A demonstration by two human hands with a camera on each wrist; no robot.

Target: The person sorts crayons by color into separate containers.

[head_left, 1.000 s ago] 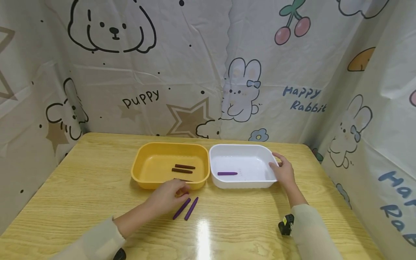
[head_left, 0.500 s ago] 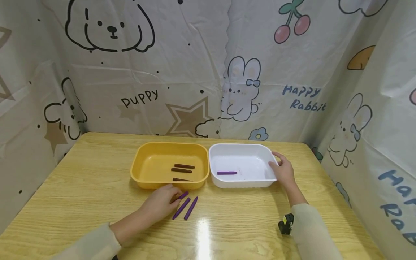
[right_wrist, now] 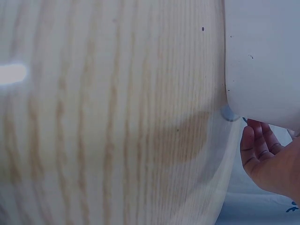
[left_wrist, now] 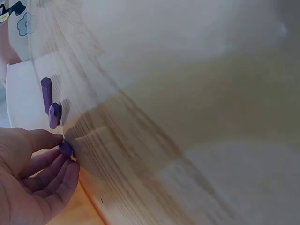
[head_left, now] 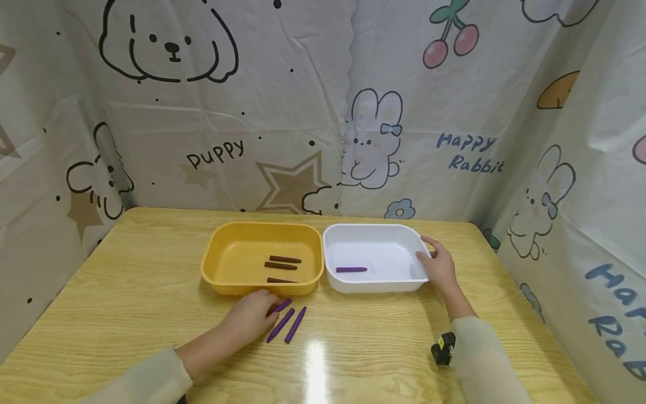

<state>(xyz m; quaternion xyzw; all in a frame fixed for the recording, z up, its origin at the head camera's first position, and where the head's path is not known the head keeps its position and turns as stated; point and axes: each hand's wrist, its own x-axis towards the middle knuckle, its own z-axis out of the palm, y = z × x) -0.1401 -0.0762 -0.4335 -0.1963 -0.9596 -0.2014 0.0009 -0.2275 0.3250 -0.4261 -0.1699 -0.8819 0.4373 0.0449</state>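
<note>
My left hand (head_left: 248,317) is just in front of the yellow tray, thumb and fingertips pinching a purple crayon (head_left: 283,304). The left wrist view shows that crayon (left_wrist: 65,148) end-on between the thumb and fingers. Beside it on the table lie two more purple crayons, one slanted (head_left: 280,325) close to the fingertips and another (head_left: 295,325) to its right. My right hand (head_left: 440,266) grips the right end of the white tray (head_left: 375,287), thumb over the rim and fingers outside. Inside the white tray rests one purple crayon (head_left: 351,270).
The yellow tray (head_left: 237,288) stands against the white tray's left side and holds three brown crayons (head_left: 281,266). A patterned cloth (head_left: 282,112) hangs behind the wooden table (head_left: 373,342) and along its sides.
My left hand has drawn back slightly to the left and down, from the yellow tray's front rim onto the purple crayon, uncovering the nearest brown crayon. The right hand stays on the white tray.
</note>
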